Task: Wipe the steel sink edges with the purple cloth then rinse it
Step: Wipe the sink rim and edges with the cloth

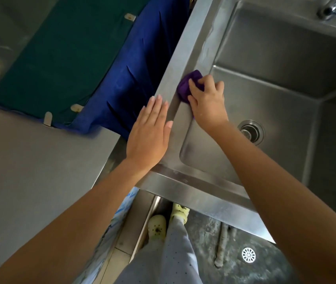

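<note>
Your right hand [207,101] grips the bunched purple cloth [186,87], fingers curled over it, pressing it to the left rim of the steel sink [191,44] at the basin's inner edge. Your left hand [150,130] lies flat, fingers straight, at the rim's outer edge just beside it. Blue fabric [134,68] hangs alongside the sink.

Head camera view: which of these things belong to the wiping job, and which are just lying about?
In the job:
crumpled purple cloth, gripped by the right hand
stainless steel sink, its left rim under the cloth
left hand, flat on that rim
chrome tap, for rinsing later

Lying about:
dark blue fabric and green fabric beside the sink
round white floor drain
</note>
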A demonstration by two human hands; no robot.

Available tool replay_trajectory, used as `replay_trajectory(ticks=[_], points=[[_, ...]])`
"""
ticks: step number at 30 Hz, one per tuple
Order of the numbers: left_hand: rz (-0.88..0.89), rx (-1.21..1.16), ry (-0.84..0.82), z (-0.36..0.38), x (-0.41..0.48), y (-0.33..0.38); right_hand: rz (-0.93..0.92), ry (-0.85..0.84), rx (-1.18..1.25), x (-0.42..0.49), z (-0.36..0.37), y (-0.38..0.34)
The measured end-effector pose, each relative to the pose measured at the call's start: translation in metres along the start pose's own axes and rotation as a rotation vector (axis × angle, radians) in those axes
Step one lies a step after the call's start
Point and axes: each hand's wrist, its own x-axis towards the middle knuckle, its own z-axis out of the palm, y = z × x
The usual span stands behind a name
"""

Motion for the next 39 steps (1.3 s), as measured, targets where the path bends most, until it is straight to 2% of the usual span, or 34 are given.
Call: replay_trajectory(ticks=[4,8,15,31,36,39], points=[[-0.018,-0.142,-0.007,-0.003,0.003,0.0,-0.172,-0.153,0.1,-0.052,-0.018,-0.002],[-0.006,-0.126,-0.021,-0.004,0.001,0.001,-0.237,-0.336,0.203,-0.102,-0.046,0.002],[-0.011,-0.068,-0.008,-0.003,0.001,0.0,-0.282,-0.448,0.231,-0.124,-0.039,-0.038],[0.0,-0.029,-0.038,-0.005,0.0,0.001,0.095,-0.18,0.084,-0.215,-0.08,0.017],[-0.003,0.003,-0.033,-0.002,0.001,0.001,0.22,-0.038,-0.058,-0.221,-0.07,-0.007],[-0.007,0.023,-0.032,-0.001,0.002,0.002,0.203,0.013,-0.056,-0.207,-0.052,-0.033]])
